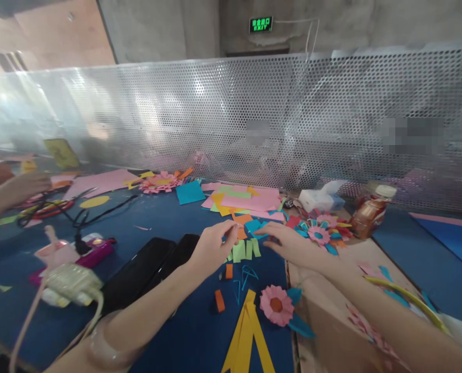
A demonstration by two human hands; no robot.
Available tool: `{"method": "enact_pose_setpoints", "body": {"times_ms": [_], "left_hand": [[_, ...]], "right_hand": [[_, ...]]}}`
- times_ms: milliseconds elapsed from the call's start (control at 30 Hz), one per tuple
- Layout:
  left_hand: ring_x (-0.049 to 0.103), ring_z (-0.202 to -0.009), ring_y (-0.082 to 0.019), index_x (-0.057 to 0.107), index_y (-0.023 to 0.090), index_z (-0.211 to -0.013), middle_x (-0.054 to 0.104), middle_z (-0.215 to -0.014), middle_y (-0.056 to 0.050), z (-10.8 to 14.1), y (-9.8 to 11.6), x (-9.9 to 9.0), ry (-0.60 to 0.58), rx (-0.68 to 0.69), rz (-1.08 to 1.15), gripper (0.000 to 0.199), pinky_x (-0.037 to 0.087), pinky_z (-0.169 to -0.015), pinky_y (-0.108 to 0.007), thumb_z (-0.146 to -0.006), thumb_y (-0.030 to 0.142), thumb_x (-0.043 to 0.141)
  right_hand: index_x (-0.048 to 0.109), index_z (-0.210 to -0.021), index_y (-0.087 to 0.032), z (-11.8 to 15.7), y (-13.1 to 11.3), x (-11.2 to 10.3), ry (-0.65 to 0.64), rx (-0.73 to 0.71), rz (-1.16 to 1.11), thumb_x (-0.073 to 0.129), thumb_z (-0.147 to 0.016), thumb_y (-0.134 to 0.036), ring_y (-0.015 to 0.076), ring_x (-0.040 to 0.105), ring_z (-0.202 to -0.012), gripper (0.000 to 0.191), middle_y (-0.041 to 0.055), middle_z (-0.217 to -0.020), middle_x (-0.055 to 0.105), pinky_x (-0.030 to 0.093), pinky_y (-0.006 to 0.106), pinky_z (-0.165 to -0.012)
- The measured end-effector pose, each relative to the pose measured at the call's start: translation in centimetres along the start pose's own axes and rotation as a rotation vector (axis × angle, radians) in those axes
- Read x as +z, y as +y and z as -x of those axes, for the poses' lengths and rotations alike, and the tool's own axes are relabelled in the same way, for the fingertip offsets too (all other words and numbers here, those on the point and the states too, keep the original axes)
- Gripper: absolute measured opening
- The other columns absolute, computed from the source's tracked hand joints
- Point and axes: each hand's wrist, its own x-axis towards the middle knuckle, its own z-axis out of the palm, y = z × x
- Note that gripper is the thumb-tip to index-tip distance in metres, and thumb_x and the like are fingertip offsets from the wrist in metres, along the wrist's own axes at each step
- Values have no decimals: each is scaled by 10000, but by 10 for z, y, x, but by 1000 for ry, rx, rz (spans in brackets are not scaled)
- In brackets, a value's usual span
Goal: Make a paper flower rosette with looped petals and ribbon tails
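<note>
Some blue paper (pixel 253 227) — small, bright.

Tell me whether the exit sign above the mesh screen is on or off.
On: the exit sign glows bright green, its lettering standing out against the dark panel.

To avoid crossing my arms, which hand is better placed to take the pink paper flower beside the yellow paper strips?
Probably right: the right hand is nearer the flower; the left hand is farther away, over to the left.
</note>
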Motion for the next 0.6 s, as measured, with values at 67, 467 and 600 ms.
{"method": "enact_pose_setpoints", "body": {"times_ms": [67, 467, 600], "left_hand": [[578, -605, -101, 583, 181, -831, 602, -619, 30, 0, 1, 2, -16, 32, -12, 244, 429, -592, -199, -880, 215, 347], [498, -525, -112, 549, 182, -627, 516, -519, 13, 8, 7, -5, -158, 436, -211, 271, 369, -536, -230, -841, 241, 395], [494, -507, -114, 557, 181, -621, 521, -507, 10, 6, 3, -5, -122, 391, -284, 306, 358, -490, -222, -853, 261, 373]], "right_hand": [[567, -1106, -182, -12, 7, 5, -49, -87, 19, 435, -737, 15, 171, 488, -1004, 438, 83, -1052, 539, 395, 317, -875], [638, -962, -135, -21, 22, 5, -114, -236, 162, 470, -760, -16, 172, 529, -918, 288, 92, -942, 578, 428, 291, -831], [624, -965, -163, -8, 20, 3, -95, -229, 184, 449, -832, -104, 159, 543, -892, 227, 76, -927, 593, 439, 282, -805]]}}
